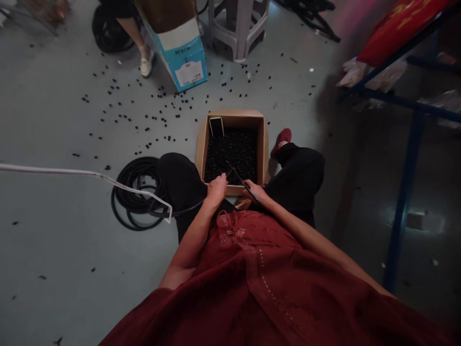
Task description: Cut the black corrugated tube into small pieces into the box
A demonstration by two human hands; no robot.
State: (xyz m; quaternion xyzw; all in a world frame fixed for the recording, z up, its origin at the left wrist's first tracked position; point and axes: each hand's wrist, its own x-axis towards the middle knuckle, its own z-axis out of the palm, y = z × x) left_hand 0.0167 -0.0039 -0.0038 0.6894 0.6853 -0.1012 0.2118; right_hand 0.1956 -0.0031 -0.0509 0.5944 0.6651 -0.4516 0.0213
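My left hand (pixel 217 188) is closed round the end of a black rubber hose (pixel 189 209), at the near rim of a cardboard box. The hose runs back over my left thigh to a coil (pixel 139 192) on the floor. My right hand (pixel 256 191) is closed on a pair of dark scissors (pixel 236 174), whose long blades point up and left over the box, close to my left fingers. Between my feet stands the open cardboard box (pixel 265 154), its bottom covered with small black pieces (pixel 236 149). A phone (pixel 216 127) leans in its far left corner.
Small black pieces lie scattered over the grey floor (pixel 65 125). Ahead are a blue and white carton (pixel 183 57), a grey plastic stool (pixel 239 33) and another person's foot (pixel 146 62). A blue metal frame (pixel 406 192) stands at right; a white cord (pixel 90 174) crosses at left.
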